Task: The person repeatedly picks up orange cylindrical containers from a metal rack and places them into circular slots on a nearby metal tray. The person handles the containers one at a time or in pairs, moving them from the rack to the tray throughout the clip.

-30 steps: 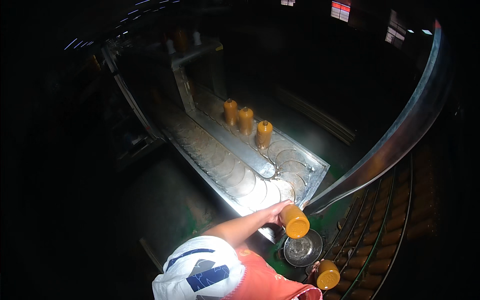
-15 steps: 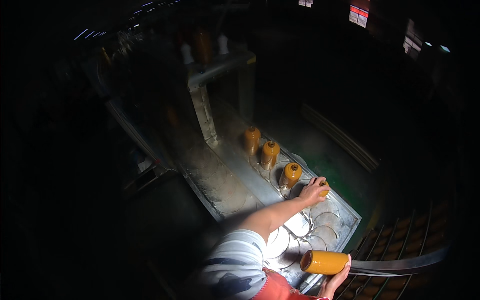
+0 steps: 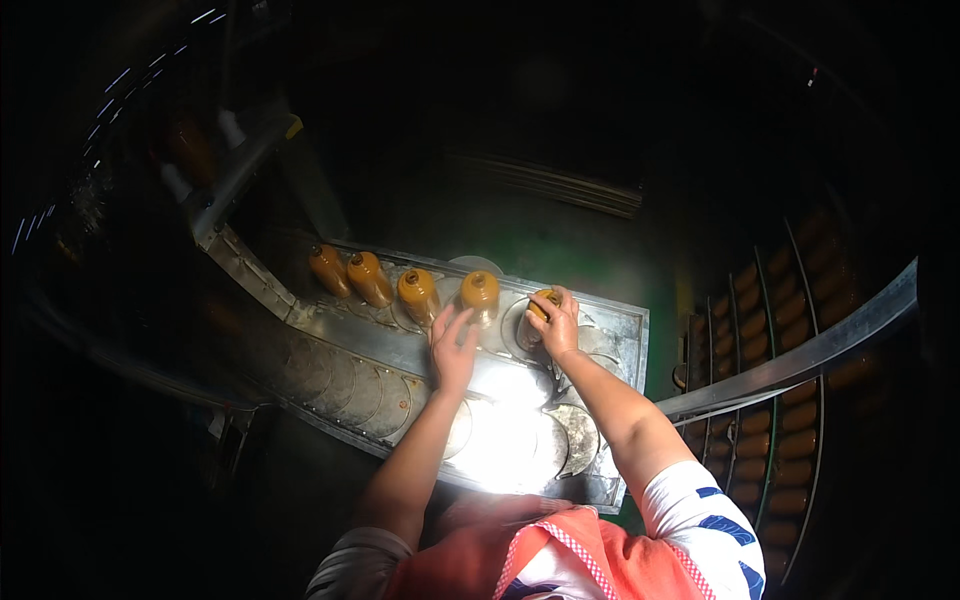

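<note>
Several glossy orange-yellow bottles stand in a row along the far side of a metal conveyor with overlapping round plates (image 3: 402, 398). My right hand (image 3: 560, 325) is closed around the upper part of the bottle (image 3: 543, 305) at the right end of this row. That bottle's lower part is mostly hidden by the hand. My left hand (image 3: 455, 350) is empty, its fingers apart, just in front of the gap between a bottle (image 3: 417, 290) and the bottle (image 3: 480, 289) to its right. Farther left stand another bottle (image 3: 369, 278) and one more bottle (image 3: 329, 270).
At the right, a dark rack (image 3: 750, 390) carries rows of orange-yellow bottles. A curved metal strip (image 3: 800, 370) crosses in front of it. A metal frame (image 3: 245, 270) spans the conveyor at the left. Strong light glares on the near plates.
My view has turned to the right. My left hand has let go of a bottle and drawn back. My right hand has brought its bottle from the near right to the row, now upright.
</note>
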